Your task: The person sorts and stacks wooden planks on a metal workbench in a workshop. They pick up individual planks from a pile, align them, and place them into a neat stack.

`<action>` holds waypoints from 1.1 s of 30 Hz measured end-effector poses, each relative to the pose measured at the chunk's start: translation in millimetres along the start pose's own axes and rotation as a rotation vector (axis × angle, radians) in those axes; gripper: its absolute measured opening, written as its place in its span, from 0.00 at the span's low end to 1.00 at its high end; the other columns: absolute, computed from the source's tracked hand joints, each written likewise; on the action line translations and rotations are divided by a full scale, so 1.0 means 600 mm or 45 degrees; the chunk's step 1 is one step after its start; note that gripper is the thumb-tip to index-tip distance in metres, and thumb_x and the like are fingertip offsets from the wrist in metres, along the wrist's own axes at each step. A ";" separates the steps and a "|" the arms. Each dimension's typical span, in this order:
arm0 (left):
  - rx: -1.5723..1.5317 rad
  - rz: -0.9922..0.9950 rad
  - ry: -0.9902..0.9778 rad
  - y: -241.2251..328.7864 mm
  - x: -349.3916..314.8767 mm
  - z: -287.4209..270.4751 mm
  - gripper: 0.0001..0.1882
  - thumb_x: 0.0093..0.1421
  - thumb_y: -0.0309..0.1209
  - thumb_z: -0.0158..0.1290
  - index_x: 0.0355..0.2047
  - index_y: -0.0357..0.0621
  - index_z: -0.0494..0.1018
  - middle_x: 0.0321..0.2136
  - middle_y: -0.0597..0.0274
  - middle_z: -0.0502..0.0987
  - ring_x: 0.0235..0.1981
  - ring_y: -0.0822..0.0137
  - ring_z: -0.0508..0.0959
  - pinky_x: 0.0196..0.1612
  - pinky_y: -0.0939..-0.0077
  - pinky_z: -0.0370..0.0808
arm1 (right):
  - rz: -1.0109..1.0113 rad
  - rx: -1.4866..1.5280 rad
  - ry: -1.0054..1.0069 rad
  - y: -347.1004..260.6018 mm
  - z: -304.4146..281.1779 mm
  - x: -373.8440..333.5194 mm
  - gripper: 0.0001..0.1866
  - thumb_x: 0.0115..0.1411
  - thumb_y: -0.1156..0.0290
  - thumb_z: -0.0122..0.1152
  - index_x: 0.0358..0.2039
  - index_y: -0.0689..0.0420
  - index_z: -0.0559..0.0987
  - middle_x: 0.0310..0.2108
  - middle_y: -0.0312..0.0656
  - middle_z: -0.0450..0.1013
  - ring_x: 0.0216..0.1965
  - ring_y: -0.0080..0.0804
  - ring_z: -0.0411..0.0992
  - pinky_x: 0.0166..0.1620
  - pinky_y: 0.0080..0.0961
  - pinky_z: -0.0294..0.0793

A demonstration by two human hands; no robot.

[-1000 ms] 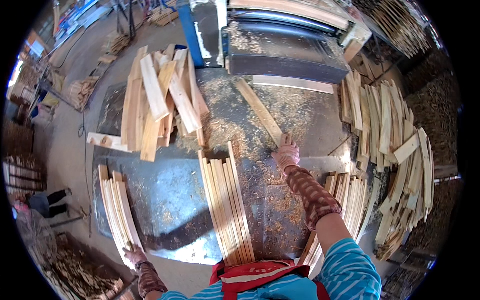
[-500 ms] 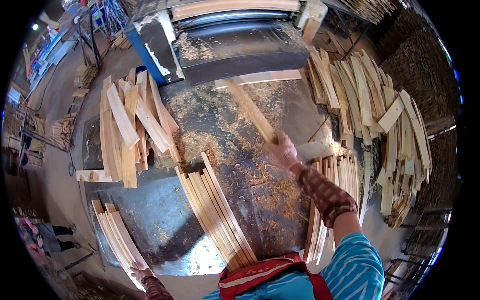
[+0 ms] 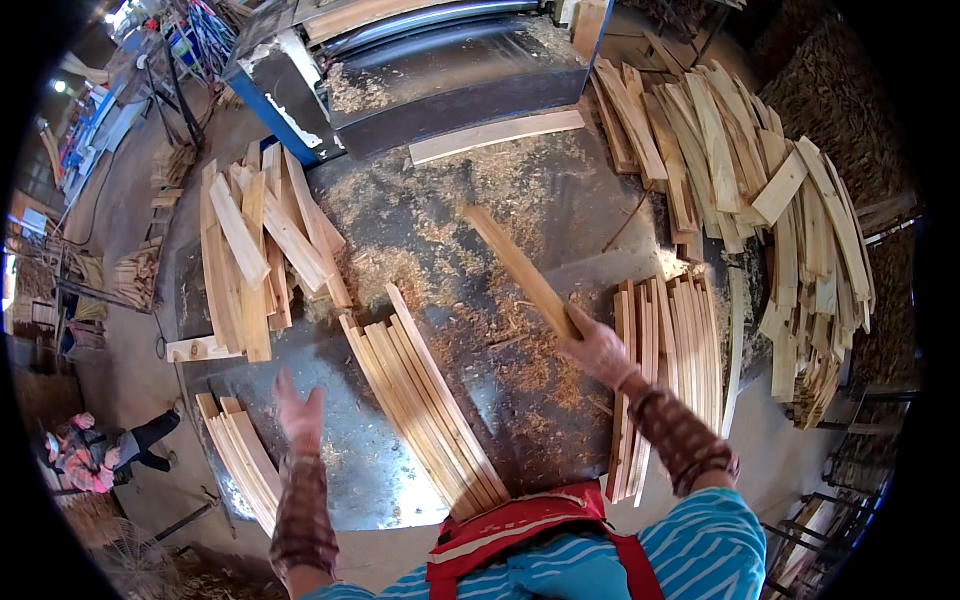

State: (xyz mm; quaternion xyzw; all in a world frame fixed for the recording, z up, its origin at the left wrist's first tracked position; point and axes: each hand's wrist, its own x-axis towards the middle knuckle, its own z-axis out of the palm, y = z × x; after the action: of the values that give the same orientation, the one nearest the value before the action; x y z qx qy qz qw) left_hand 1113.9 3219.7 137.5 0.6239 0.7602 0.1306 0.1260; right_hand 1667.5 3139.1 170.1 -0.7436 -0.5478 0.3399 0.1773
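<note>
My right hand (image 3: 598, 350) grips one end of a wooden slat (image 3: 520, 270), which points forward and left over the dark, shaving-strewn table (image 3: 540, 400). My left hand (image 3: 299, 410) is in the air with its fingers stretched, holding nothing. It is between a short stack of slats (image 3: 240, 455) at the left edge and a tight row of slats (image 3: 425, 410) in the middle. Close by my right forearm stands another row of slats (image 3: 690, 350). Farther off, a single board (image 3: 497, 137) lies crosswise before the machine.
A planer-like machine (image 3: 460, 105) with a roller stands at the far side. Loose boards (image 3: 240, 250) are piled at the left, and a larger heap (image 3: 740, 170) spreads at the right. A person (image 3: 100, 455) is at the far left beyond the table.
My left hand has let go of the left stack and risen forward and right. The right hand has drawn the slat back toward me. My view has shifted slightly.
</note>
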 end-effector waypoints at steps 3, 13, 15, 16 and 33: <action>-0.036 0.318 -0.083 0.202 0.111 0.048 0.41 0.53 0.35 0.64 0.66 0.48 0.61 0.64 0.45 0.64 0.65 0.42 0.64 0.66 0.54 0.64 | 0.281 0.814 -0.008 0.008 0.039 -0.054 0.35 0.60 0.57 0.61 0.64 0.60 0.67 0.41 0.50 0.79 0.36 0.36 0.80 0.35 0.32 0.82; 0.253 0.729 -0.290 0.624 0.482 0.325 0.41 0.53 0.36 0.60 0.67 0.52 0.58 0.62 0.49 0.64 0.63 0.45 0.65 0.65 0.55 0.65 | 0.691 2.065 0.140 0.152 0.277 -0.062 0.25 0.63 0.62 0.52 0.53 0.70 0.71 0.43 0.53 0.77 0.41 0.44 0.79 0.47 0.39 0.81; 0.376 0.746 -0.287 0.658 0.539 0.383 0.44 0.53 0.34 0.59 0.69 0.54 0.54 0.67 0.50 0.60 0.67 0.46 0.62 0.68 0.55 0.61 | 0.753 1.887 0.118 0.166 0.287 -0.052 0.23 0.63 0.64 0.52 0.52 0.69 0.74 0.41 0.48 0.77 0.39 0.37 0.78 0.46 0.32 0.79; 0.445 0.789 -0.207 0.652 0.574 0.409 0.45 0.53 0.33 0.58 0.71 0.55 0.52 0.69 0.50 0.57 0.68 0.46 0.60 0.69 0.56 0.59 | 0.777 1.795 0.094 0.171 0.288 -0.045 0.22 0.63 0.65 0.52 0.51 0.69 0.76 0.40 0.45 0.76 0.38 0.34 0.78 0.45 0.28 0.79; 0.415 0.608 -0.671 0.673 0.366 0.217 0.41 0.43 0.44 0.67 0.56 0.39 0.68 0.49 0.42 0.78 0.54 0.50 0.78 0.56 0.56 0.74 | 0.955 1.755 0.266 0.058 0.153 -0.018 0.27 0.68 0.47 0.57 0.40 0.63 0.82 0.25 0.35 0.75 0.24 0.21 0.71 0.27 0.22 0.72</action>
State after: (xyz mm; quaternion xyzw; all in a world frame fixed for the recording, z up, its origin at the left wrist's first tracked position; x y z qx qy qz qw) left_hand 1488.2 3516.3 153.2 0.8073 0.5459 -0.1308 0.1821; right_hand 1625.7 3107.5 86.2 -0.6293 0.0927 0.5681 0.5222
